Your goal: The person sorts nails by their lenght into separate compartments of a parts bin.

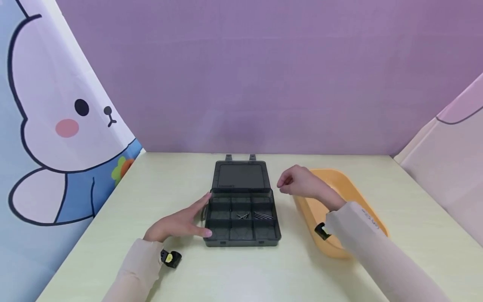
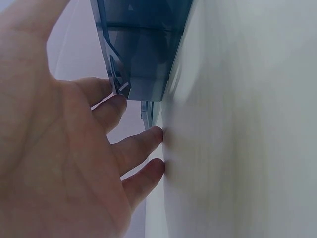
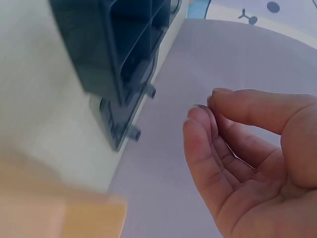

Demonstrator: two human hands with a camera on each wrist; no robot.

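Note:
A dark translucent compartment box (image 1: 241,230) lies on the table with its lid (image 1: 240,176) folded back. Short metal pins (image 1: 243,216) lie in its middle compartment, and longer metal rods (image 1: 263,215) in the one to the right. Spread along the box's left side is my left hand (image 1: 179,223), its thumb at the near corner and a finger at the far one. In the left wrist view, fingertips (image 2: 118,101) touch the box's side near a latch. My right hand (image 1: 302,181) hovers right of the lid, thumb and fingers curled together; no object shows between them.
An orange-yellow plastic tub (image 1: 352,191) stands right of the box, partly hidden under my right forearm. A purple backdrop (image 1: 241,84) rises behind the table, and a cartoon-printed cloth (image 1: 68,147) hangs at the left.

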